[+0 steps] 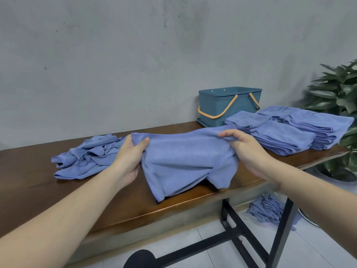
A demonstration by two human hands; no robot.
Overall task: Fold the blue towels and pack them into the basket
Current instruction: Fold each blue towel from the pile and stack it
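Note:
A blue towel (183,159) hangs stretched between my two hands above the brown table (29,182), its lower part drooping to the table's front edge. My left hand (131,155) grips its left top corner, thumb over the cloth. My right hand (245,146) pinches the right top edge. A heap of unfolded blue towels (87,155) lies to the left. Stacks of folded blue towels (286,132) sit at the right end. The teal basket (218,105) with orange handles stands behind them against the wall.
A grey wall runs behind the table. A potted green plant (338,93) stands at the right end. More blue towels in a clear bag (270,209) lie on the tiled floor under the table, between its black legs (229,219).

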